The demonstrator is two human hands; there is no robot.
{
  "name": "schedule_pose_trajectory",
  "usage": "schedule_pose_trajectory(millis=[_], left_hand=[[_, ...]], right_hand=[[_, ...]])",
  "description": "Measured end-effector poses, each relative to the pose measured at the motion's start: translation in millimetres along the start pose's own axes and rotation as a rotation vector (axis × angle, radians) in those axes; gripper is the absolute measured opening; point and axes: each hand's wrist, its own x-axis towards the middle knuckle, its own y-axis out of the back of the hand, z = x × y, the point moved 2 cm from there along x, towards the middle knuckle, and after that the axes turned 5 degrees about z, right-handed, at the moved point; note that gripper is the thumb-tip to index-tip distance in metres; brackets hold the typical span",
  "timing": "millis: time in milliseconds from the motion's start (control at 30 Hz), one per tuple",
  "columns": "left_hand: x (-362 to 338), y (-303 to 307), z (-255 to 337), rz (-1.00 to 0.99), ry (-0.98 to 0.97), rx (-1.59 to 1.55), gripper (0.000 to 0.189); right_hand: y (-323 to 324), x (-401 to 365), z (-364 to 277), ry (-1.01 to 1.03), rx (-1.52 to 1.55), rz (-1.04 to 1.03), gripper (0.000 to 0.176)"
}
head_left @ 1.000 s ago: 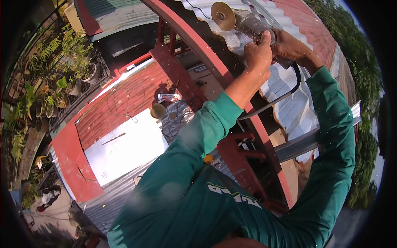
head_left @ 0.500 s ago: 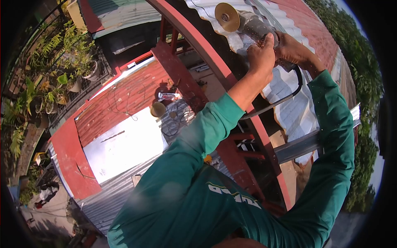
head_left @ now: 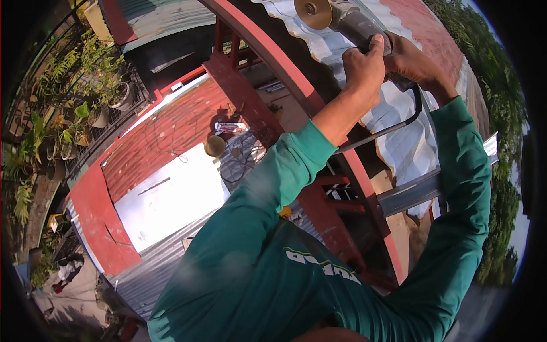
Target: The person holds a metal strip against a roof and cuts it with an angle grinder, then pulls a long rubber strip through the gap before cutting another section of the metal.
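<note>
An angle grinder (head_left: 358, 28) with a round, gold-coloured disc (head_left: 313, 11) is at the top of the view, over wavy metal roofing sheets (head_left: 399, 111). My left hand (head_left: 366, 64) is closed on the near side of its body, with the thumb along the top. Wrapped round the rear of the tool is my right hand (head_left: 415, 61). A black cable (head_left: 403, 122) drops from the grinder's rear end and curves left behind my left wrist. The disc's lower edge lies over the sheet's ragged edge; whether they touch cannot be made out.
A long red beam (head_left: 296, 85) crosses diagonally under my left forearm. A grey metal channel (head_left: 413, 194) lies near my right sleeve. Below left is a rusty red roof (head_left: 165, 134) with a white sheet (head_left: 171, 214), coiled wire and a round tin (head_left: 215, 146). Potted plants (head_left: 122, 97) stand far left.
The grinder and both hands have shifted slightly, the disc now nearer the top edge. Sparks seen around the hands before no longer show.
</note>
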Motion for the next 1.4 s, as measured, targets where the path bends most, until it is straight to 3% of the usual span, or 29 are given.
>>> schedule_pose_trajectory(millis=[300, 367, 467, 600, 767, 1267, 1400], left_hand=[[-1.2, 3.7, -4.2, 0.050, 0.065, 0.044, 0.045], [-1.7, 5.1, -4.1, 0.093, 0.047, 0.040, 0.063], [-1.2, 8.2, -1.5, 0.016, 0.075, 0.037, 0.049], [2.4, 6.8, -7.5, 0.126, 0.023, 0.046, 0.061], [0.2, 11.0, 0.6, -0.038, 0.043, 0.016, 0.048], [19.3, 15.5, -17.4, 0.090, 0.034, 0.072, 0.044], [12.3, 15.5, -9.6, -0.008, 0.024, 0.045, 0.043]], right_hand=[[-3.8, -0.8, 8.8, 0.007, 0.047, 0.014, 0.047], [-5.2, 2.3, 12.7, -0.011, 0.069, -0.009, 0.047], [-4.9, 6.0, 14.4, -0.012, 0.029, -0.031, 0.046], [-8.9, 5.5, 16.0, 0.024, 0.107, -0.011, 0.045], [-8.4, 10.2, 19.2, -0.006, 0.103, -0.036, 0.048], [-7.1, 13.6, 23.5, -0.051, -0.009, -0.045, 0.056], [-8.2, 14.0, 20.8, -0.010, 0.015, -0.040, 0.056]])
